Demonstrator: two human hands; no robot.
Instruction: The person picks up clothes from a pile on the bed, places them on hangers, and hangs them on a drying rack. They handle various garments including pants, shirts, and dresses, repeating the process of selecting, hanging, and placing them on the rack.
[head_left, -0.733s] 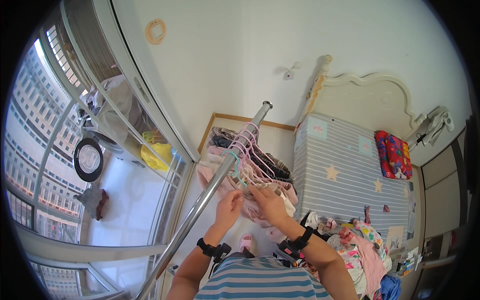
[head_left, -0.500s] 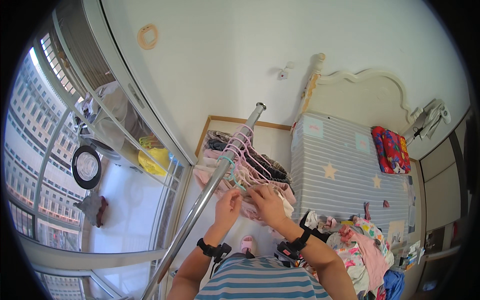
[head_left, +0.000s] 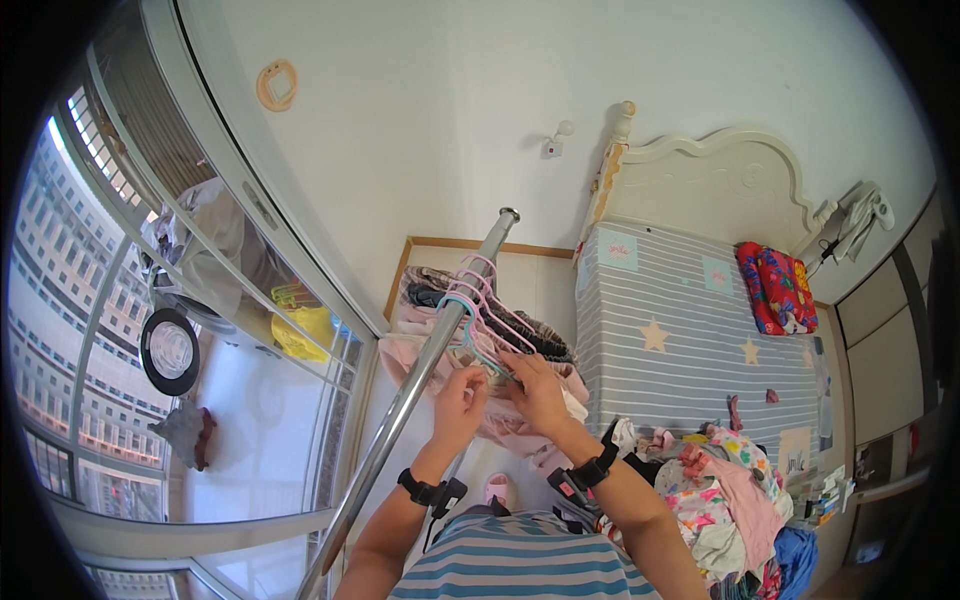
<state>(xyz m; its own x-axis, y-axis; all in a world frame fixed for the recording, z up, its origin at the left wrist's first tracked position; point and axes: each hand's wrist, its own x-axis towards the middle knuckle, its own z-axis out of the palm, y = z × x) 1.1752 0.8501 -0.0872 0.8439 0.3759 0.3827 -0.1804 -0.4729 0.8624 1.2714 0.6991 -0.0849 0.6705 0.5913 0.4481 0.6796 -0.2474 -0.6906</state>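
A teal hanger (head_left: 474, 337) hooks over a metal clothes rail (head_left: 405, 392), in front of several pink hangers (head_left: 488, 290). Pale pink and cream clothes (head_left: 425, 350) hang below, with dark checked garments (head_left: 540, 338) farther back. My right hand (head_left: 538, 395) has its fingers closed at the right-hand end of the teal hanger, over a light garment. Close beside it, my left hand (head_left: 460, 405) is curled with fingertips pressed together at the same garment's edge. What lies between the left fingertips is hidden.
To the right stands a bed (head_left: 690, 300) with a striped cover. A pile of clothes (head_left: 725, 500) lies on its near end and a folded red quilt (head_left: 780, 290) near the headboard. Left, a glass sliding door (head_left: 300, 340) borders a balcony with a round-door washing machine (head_left: 170, 350).
The view has shifted slightly. My right hand has slid a little outward and down along the teal hanger, whose arm now shows more. My left hand stays close to the garment.
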